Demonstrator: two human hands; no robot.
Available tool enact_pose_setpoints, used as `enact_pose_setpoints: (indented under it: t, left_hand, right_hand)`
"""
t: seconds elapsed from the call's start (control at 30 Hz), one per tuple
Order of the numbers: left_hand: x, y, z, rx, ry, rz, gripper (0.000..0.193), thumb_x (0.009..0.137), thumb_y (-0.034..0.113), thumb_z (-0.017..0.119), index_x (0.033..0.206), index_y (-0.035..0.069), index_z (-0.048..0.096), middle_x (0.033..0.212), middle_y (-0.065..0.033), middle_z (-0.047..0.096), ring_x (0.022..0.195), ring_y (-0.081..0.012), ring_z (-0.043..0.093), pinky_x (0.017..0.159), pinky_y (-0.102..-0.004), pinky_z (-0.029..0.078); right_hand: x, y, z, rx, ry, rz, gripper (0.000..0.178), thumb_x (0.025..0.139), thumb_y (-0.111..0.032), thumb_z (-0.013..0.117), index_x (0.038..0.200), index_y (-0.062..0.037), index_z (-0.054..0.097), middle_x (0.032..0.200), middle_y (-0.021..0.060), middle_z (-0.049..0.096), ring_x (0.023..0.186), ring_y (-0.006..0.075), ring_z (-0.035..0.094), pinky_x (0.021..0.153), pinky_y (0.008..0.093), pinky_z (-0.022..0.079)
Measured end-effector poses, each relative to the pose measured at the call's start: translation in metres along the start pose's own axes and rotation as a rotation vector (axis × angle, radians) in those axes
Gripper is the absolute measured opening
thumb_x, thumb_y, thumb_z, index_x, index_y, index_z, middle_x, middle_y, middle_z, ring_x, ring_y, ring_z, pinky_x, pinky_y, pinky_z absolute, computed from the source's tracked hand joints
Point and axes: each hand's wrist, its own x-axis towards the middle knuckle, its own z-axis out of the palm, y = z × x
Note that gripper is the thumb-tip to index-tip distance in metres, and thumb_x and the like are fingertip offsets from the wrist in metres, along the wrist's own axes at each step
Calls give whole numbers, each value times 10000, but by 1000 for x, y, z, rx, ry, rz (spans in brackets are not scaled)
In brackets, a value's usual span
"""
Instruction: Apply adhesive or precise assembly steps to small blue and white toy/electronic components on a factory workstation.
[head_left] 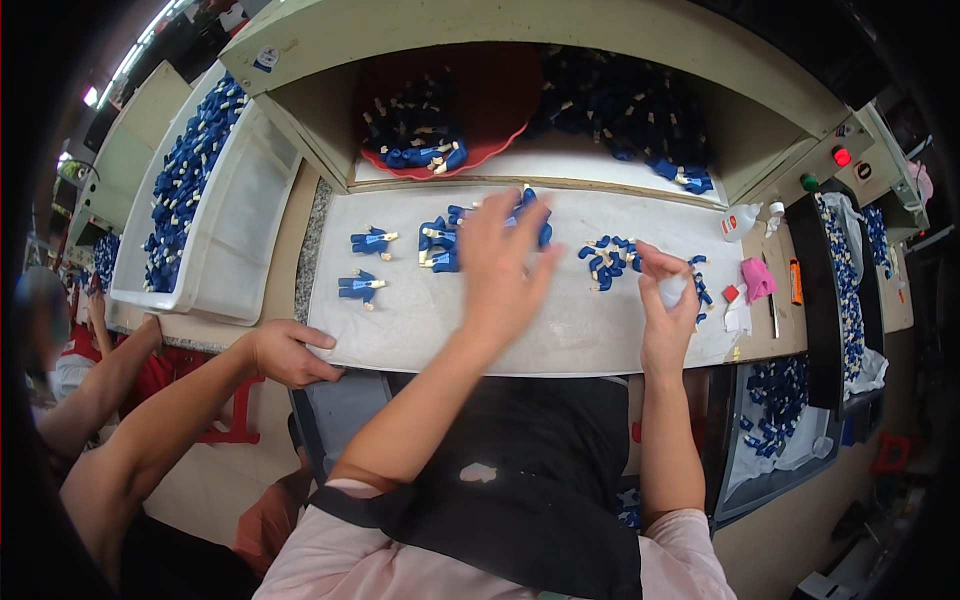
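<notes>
My left hand (500, 270) reaches over the white work surface (420, 335) with fingers spread, slightly blurred, above a cluster of small blue figure bodies (440, 245). It partly hides them, and I see nothing gripped in it. My right hand (668, 310) is closed round a small translucent white bottle (673, 290), most of which the fingers cover. Just left of that hand lies a loose pile of small blue arm-like parts (607, 262); more blue parts (703, 290) lie to its right. Two separate blue figure bodies (372, 241) lie one below the other at the left.
Behind, a red basin (500, 160) and a shelf hold many blue pieces. A white bin (215, 290) of blue parts stands left. A co-worker's hand (295, 352) rests at the table's left front corner. A white bottle (738, 222) and pink cloth (758, 278) are at right.
</notes>
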Motion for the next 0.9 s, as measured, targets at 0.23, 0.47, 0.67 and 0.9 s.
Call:
enact_pose_setpoints:
  t: [0.23,0.47,0.67,0.9]
  left_hand:
    - [-6,-58,-7,-77,7,-339,370,807,243,510,1116,42,483,1153,-230,401,1082,-359,365,926,-395,274]
    - [-10,-33,13,-114,-157,-252,378,802,247,520,1137,79,482,1217,-232,335,1121,-369,339,930,-394,283]
    - [-8,-15,-13,91,-324,-35,671,657,402,650,1241,195,393,1298,-242,222,1199,-426,195,954,-554,122]
    - [-3,-41,-66,238,-94,-56,586,694,334,633,1209,143,431,1257,-187,322,1166,-402,264,934,-553,176]
  right_hand:
    - [39,11,71,-73,-224,54,286,688,14,470,966,-8,535,985,100,566,916,176,512,830,256,357]
    - [25,30,70,-121,-183,-1,289,694,11,485,979,-8,530,1157,178,480,969,217,501,864,266,346]
    - [24,25,51,-136,-181,15,306,683,41,479,980,-13,528,1156,167,487,998,214,484,894,299,323]
    - [2,7,43,-166,-170,-20,277,698,62,459,955,-14,528,1142,169,493,1095,228,440,918,299,306]
